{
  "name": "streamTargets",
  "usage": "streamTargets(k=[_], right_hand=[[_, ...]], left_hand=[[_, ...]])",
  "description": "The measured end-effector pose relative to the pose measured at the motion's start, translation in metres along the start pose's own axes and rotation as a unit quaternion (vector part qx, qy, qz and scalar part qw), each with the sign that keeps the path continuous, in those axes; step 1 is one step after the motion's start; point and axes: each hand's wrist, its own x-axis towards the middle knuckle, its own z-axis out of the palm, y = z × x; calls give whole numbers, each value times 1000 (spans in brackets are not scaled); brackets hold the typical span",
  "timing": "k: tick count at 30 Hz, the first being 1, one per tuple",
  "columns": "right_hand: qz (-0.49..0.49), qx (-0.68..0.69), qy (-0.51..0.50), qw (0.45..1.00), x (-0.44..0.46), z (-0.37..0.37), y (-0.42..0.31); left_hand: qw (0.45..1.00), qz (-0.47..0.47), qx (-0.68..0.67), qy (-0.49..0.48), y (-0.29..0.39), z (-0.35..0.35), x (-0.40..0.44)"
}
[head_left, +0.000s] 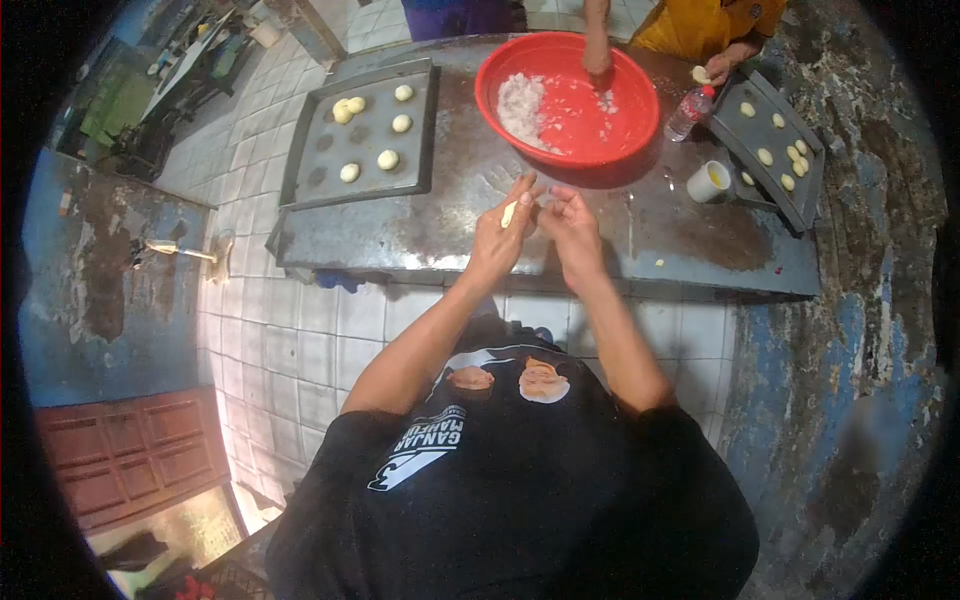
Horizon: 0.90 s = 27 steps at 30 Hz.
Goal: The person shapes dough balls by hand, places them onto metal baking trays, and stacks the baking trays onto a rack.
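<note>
My left hand is held over the front edge of the metal table, its fingers closed around a small pale-yellow piece of dough. Just beside it, my right hand has its fingers half curled and apart, close to the left fingertips; I see nothing in it. Beyond both hands stands a red basin with a white, crumbly filling gathered on its left side. On the left, a dark baking tray bears several round dough balls.
Across the table, a co-worker in a yellow shirt has one hand in the basin and dough in the other. A bottle, a white cup and a second tray with several dough pieces are at the right.
</note>
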Motion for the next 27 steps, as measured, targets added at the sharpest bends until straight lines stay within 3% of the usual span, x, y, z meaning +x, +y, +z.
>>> streamTargets(k=[1, 3, 4, 5, 6, 7, 8, 9, 11, 12, 13, 15, 17, 18, 19, 20, 21, 23, 24, 25, 26, 27], right_hand=[[3, 9, -3, 1000, 5, -3, 5], [152, 120, -140, 971, 13, -5, 4], [103, -36, -206, 972, 21, -6, 12], [105, -33, -214, 971, 21, 6, 8], [-59, -197, -268, 941, 19, 22, -4], [-221, -348, -307, 858, 16, 40, -16], [-215, -358, -326, 848, 13, 59, -24], [-212, -357, -335, 846, 13, 75, -16], [-134, -85, -161, 974, 18, 104, 3], [-277, -235, -110, 925, 22, 113, -1], [-272, -238, -126, 924, 23, 124, 11], [-354, -350, -142, 855, 25, 145, 48], [-285, -347, -161, 879, 29, 170, 79], [-79, -248, -162, 952, 38, 184, 93], [135, -141, -146, 970, 47, 199, 105], [218, 106, -210, 947, 52, 223, 108], [265, 191, -195, 925, 59, 254, 108], [378, 165, -203, 888, 97, 280, 146], [198, -17, -337, 920, 115, 295, 150], [293, -38, -329, 897, 139, 316, 163], [355, -73, -312, 878, 163, 343, 179], [342, -155, -321, 869, 185, 371, 195]], left_hand=[[999, 29, 38, 6, -1, -6, -3], [997, 9, 51, -57, -2, -26, -13], [996, 2, 55, -68, -2, -37, -15], [995, -4, 59, -79, -3, -48, -18], [991, -2, 78, -106, -6, -62, -20], [986, -2, 95, -133, -9, -76, -23], [976, -106, 102, -160, 11, -90, -23], [977, -110, 98, -151, 4, -98, -23], [988, -149, -41, 3, -10, -115, -18], [979, -162, -108, 58, -9, -124, -14], [977, -166, -116, 72, -11, -132, -12], [912, -231, -331, 75, -11, -147, -6], [906, -226, -349, 82, -30, -166, 0], [944, -172, -275, 67, -43, -180, 4], [954, -156, -243, 81, -57, -196, 9], [963, -142, -209, 96, -68, -212, 14], [958, -148, -221, 111, -79, -233, 20], [905, -212, -338, 144, -104, -274, 30], [894, -238, -343, 162, -103, -303, 34], [885, -242, -355, 182, -116, -324, 38], [913, -216, -235, 253, -129, -344, 42], [924, -191, -108, 313, -140, -361, 43]])
